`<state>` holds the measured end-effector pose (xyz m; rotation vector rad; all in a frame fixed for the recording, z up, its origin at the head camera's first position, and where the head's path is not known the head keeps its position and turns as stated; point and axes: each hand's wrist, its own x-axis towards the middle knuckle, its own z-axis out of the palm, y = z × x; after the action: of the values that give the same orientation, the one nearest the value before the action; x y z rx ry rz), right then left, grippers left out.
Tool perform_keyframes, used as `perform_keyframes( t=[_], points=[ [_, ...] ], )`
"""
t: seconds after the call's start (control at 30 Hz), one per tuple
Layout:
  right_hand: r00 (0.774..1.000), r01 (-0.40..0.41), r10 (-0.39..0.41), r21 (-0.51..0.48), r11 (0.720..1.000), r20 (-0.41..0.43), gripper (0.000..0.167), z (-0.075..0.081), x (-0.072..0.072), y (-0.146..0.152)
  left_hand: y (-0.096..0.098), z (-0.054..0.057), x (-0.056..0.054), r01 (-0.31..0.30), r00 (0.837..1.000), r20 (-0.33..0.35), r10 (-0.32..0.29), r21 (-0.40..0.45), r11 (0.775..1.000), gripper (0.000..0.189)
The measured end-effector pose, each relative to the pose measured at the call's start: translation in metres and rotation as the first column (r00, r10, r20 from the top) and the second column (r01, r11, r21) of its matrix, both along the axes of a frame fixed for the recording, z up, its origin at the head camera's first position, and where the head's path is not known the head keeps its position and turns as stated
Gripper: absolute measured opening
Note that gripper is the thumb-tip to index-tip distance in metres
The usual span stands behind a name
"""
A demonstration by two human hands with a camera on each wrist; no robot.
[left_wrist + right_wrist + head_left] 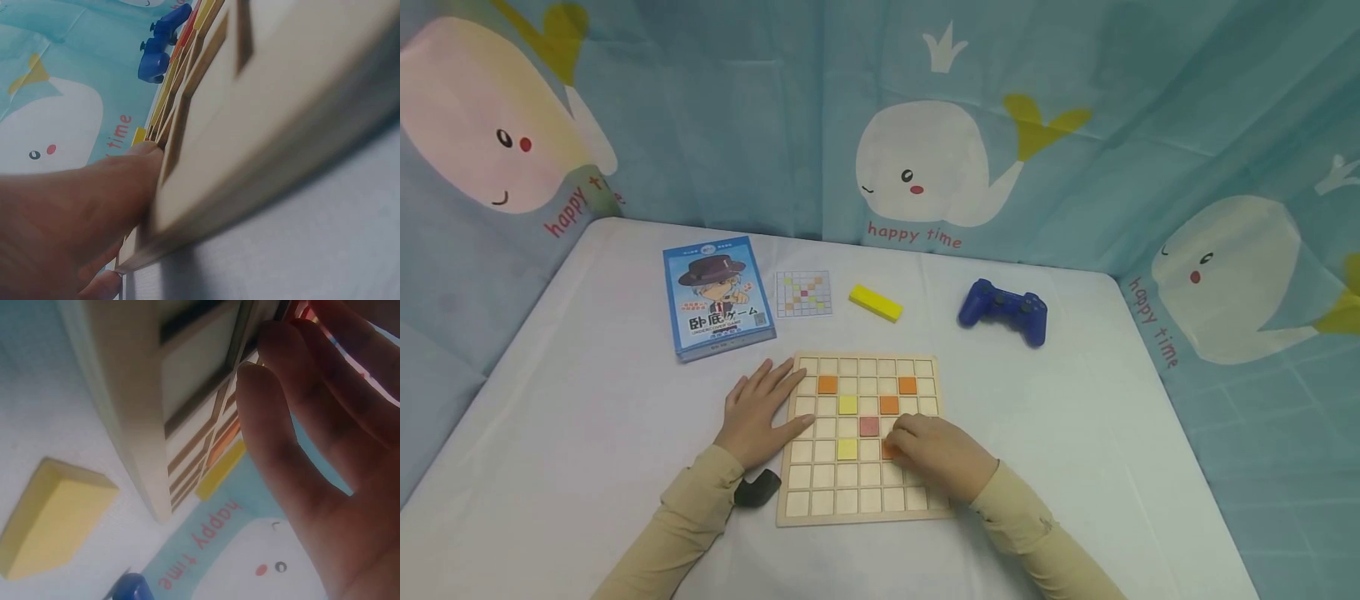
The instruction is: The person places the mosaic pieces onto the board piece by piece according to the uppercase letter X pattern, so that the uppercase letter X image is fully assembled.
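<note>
A wooden grid board [857,504] lies on the white table. Orange tiles [827,384], yellow tiles [847,405] and a red tile [868,427] sit in some of its squares. My left hand [758,421] rests spread across the board's left edge, its thumb [119,181] reaching over the rim. On the right half of the board, my right hand [934,446] pinches an orange tile [887,450] at the square two to the right of the lower yellow tile. The fingers cover most of that tile.
Behind the board stand a blue game box [715,296], a pattern card [804,293], a yellow bar [876,302] and a blue game controller [1003,311]. A black curved object [757,489] is beside the left wrist. The right wrist view shows a pale yellow block [56,519] near the board.
</note>
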<state>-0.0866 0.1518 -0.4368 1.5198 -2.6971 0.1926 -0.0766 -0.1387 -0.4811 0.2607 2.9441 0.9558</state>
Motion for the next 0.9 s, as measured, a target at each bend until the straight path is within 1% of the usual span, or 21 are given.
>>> perform_keyframes(
  t=[0.43, 0.53, 0.63, 0.8, 0.9],
  points=[
    [1.0, 0.009, -0.009, -0.003, 1.0, -0.02, 0.014, -0.001, 0.001, -0.001, -0.001, 0.0, 0.001, -0.004, 1.0, 0.002, 0.004, 0.005, 1.0, 0.071],
    [1.0, 0.015, -0.015, -0.002, 1.0, -0.002, 0.014, -0.002, 0.0, 0.0, -0.001, 0.0, 0.001, -0.005, 1.0, 0.003, 0.005, 0.003, 1.0, 0.07],
    [0.999, 0.022, -0.022, -0.028, 0.999, 0.027, 0.016, -0.002, -0.001, 0.005, -0.001, 0.0, 0.0, -0.005, 1.0, 0.001, 0.005, 0.005, 1.0, 0.07],
    [0.996, 0.083, -0.081, -0.083, 0.993, 0.028, 0.021, 0.002, -0.006, 0.026, -0.001, 0.001, 0.0, -0.001, 1.0, -0.014, 0.002, 0.006, 1.0, 0.07],
    [0.989, 0.149, -0.148, -0.06, 0.987, 0.024, 0.023, 0.004, -0.008, 0.042, -0.001, 0.001, 0.0, 0.0, 1.0, -0.011, 0.0, 0.003, 1.0, 0.07]
  ],
)
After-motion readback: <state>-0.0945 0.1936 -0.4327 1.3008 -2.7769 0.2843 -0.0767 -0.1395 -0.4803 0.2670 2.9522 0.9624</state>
